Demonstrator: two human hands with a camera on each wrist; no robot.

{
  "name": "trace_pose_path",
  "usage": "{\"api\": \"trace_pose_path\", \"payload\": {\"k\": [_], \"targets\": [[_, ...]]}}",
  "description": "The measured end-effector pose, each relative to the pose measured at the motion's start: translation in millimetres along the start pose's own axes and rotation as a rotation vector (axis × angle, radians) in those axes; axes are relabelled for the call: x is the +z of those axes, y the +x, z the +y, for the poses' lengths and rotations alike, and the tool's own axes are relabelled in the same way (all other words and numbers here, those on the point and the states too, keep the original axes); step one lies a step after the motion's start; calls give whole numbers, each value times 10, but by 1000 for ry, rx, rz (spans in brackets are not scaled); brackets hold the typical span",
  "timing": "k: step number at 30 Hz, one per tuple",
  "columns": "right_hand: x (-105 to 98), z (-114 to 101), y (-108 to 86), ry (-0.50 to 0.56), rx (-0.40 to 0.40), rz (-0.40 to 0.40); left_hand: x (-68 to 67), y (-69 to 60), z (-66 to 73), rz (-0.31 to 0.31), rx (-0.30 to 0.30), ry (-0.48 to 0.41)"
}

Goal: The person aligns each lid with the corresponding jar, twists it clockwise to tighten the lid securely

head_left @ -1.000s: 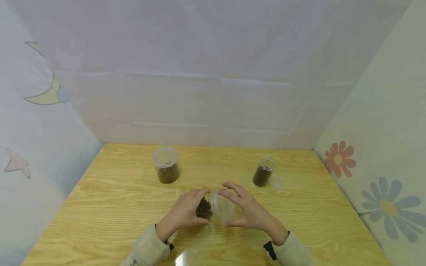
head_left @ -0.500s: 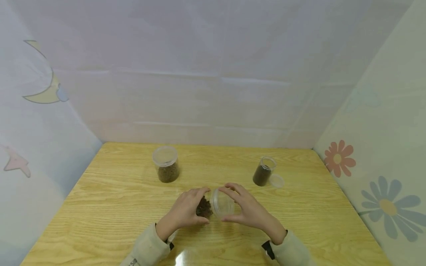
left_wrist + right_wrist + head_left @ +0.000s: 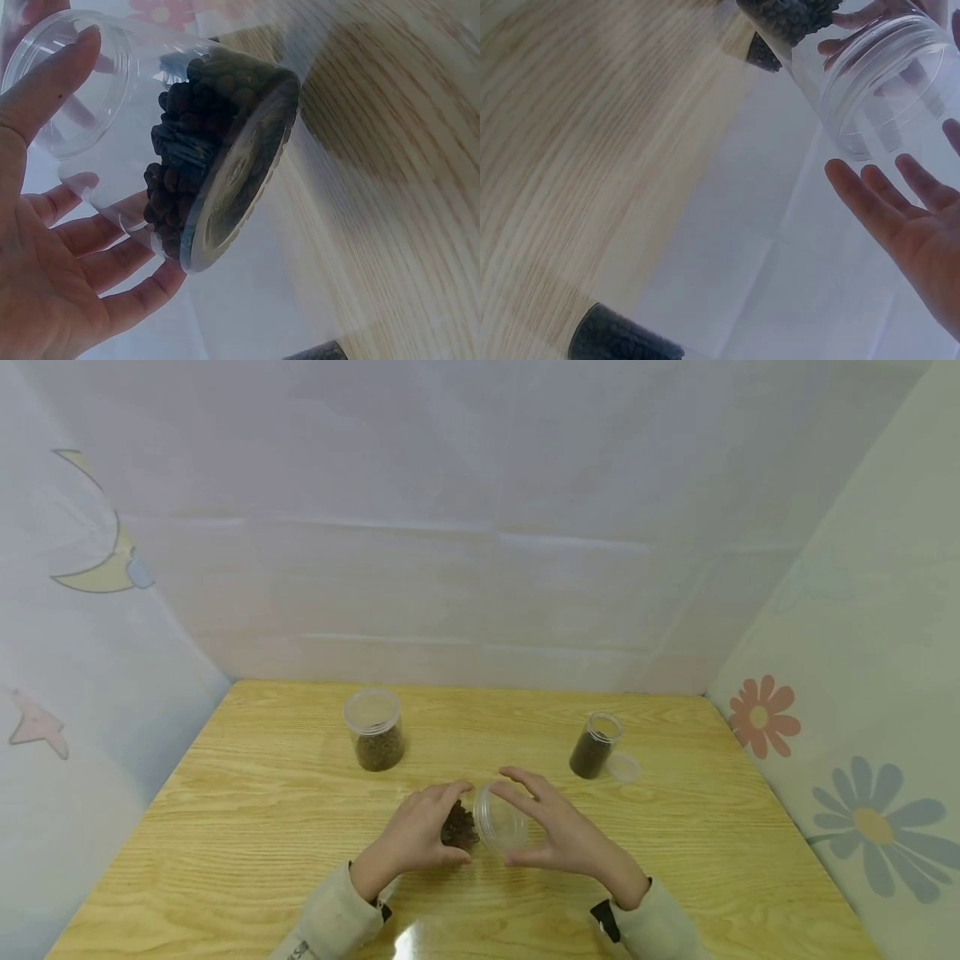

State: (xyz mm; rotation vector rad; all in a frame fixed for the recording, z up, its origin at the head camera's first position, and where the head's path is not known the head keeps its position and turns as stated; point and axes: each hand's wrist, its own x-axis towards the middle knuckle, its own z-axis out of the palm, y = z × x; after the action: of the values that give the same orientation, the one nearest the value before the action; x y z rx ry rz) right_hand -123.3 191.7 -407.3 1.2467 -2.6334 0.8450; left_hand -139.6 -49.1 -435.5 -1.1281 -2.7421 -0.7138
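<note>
The head view is showing the left hand (image 3: 420, 831) curling around a tipped clear jar (image 3: 504, 821) with dark lumps (image 3: 459, 828) inside. The jar is pointing its mouth at the right hand (image 3: 558, 831), which is keeping its fingers spread near the rim; I cannot tell if they are touching. The jar is leaning over the worktop (image 3: 225, 827), between the left and right edges. A wide jar (image 3: 378, 739) is standing toward the far left corner. A thin jar (image 3: 591, 755) is standing toward the far right corner, with a clear disc (image 3: 623, 768) lying beside it.
</note>
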Motion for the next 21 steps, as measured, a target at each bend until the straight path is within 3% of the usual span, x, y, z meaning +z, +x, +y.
{"api": "trace_pose_path", "payload": {"k": [4,7,17,21], "targets": [[23,40,-2,-12,-74,-5,5,4,3,-3,1,5],[35,45,3,-24,-74,2,3,6,10,-10,-3,5],[29,-57,19,21,156,-26,6,13,4,1,18,-2],[24,-78,21,0,193,-30,3,12,2,8,22,0]]}}
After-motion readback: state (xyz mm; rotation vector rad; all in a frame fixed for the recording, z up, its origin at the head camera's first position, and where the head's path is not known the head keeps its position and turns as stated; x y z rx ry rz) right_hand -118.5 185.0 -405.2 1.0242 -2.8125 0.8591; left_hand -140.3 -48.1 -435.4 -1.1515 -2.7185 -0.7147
